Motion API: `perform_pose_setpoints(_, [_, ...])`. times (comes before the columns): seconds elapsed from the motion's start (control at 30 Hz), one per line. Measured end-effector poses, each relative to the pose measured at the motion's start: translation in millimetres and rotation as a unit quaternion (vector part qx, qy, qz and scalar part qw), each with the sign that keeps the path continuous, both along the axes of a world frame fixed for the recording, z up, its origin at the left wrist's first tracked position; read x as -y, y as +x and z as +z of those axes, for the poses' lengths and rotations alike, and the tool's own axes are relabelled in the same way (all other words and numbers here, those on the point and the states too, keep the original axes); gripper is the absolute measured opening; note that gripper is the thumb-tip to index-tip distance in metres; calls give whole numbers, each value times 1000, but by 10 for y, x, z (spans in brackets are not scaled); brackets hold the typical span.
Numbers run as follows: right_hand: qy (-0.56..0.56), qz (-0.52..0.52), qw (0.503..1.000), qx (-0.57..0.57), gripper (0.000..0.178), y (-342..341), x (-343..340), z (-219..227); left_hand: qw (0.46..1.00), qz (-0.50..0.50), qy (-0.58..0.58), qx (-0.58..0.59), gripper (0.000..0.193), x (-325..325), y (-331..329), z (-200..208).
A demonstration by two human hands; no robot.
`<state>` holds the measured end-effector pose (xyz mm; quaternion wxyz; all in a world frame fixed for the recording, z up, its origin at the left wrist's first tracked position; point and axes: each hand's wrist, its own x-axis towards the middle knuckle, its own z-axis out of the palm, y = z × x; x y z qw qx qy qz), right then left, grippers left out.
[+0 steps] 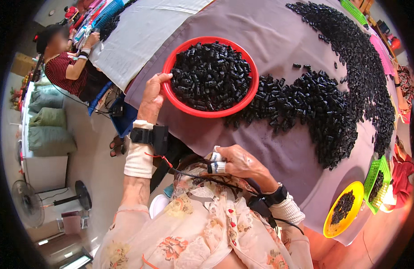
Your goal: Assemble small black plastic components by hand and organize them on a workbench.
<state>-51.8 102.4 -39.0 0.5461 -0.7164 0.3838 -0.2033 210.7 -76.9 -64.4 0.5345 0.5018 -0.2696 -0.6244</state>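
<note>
My left hand (154,92) grips the left rim of a red plastic basin (255,89), thumb on the edge and fingers beneath. Small black cylindrical plastic parts (211,74) fill the basin almost to its rim. It sits at the near edge of the cloth-covered table, against a long heap of the same black parts (323,107). Close to my body, at the table's front edge, my right hand (242,162) is closed, with white wrapping on its fingers. Whatever lies inside its curled fingers is hidden.
A yellow bowl (357,197) and a green basket (383,197), both with black parts, stand at the right corner. A pink basket (381,54) lies farther back. Another person (66,67) works at far left, near stacked green sacks (50,130) and a fan (27,204).
</note>
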Motion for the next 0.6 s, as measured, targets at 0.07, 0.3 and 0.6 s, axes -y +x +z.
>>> perform_pose_setpoints(0.07, [28,29,999,-18,19,59,-28,46,1000,-1,-6,-8,16,-10,35,44])
perform_pose_setpoints(0.3, [41,97,994,21,22,202,-100,94,999,38,-12,-17,15,-53,331,-46])
perform_pose_setpoints(0.6, [95,167,981,17,28,218,-69,214,994,88,-51,-48,23,-189,500,184])
